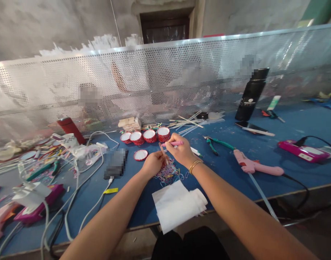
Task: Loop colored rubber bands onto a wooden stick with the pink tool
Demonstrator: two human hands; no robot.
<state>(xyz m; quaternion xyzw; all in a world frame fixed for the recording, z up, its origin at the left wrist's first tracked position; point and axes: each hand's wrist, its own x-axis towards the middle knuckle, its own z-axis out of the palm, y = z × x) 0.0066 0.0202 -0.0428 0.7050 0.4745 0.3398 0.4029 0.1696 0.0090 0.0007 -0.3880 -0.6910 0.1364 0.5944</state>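
My left hand (152, 164) is closed on a thin, flat, wood-coloured stick (162, 148), held upright over the table. In my right hand (181, 150) is a pink pen (177, 143), its tip against or close to the top of the stick. Directly below both hands lies a pile of small coloured loops (169, 172), partly covered by the left hand. Just beyond stand several short stacks of round red-rimmed discs with white tops (136, 137). One such disc (141, 155) lies apart, left of my hands.
White sheets (179, 204) lie at the table's front edge. A phone (115, 164) with a cable is on the left, near tangled cords. Rightward are pliers (213, 144), a pink glue gun (254, 166) and a black bottle (252, 95). A perforated metal screen (160, 79) stands behind.
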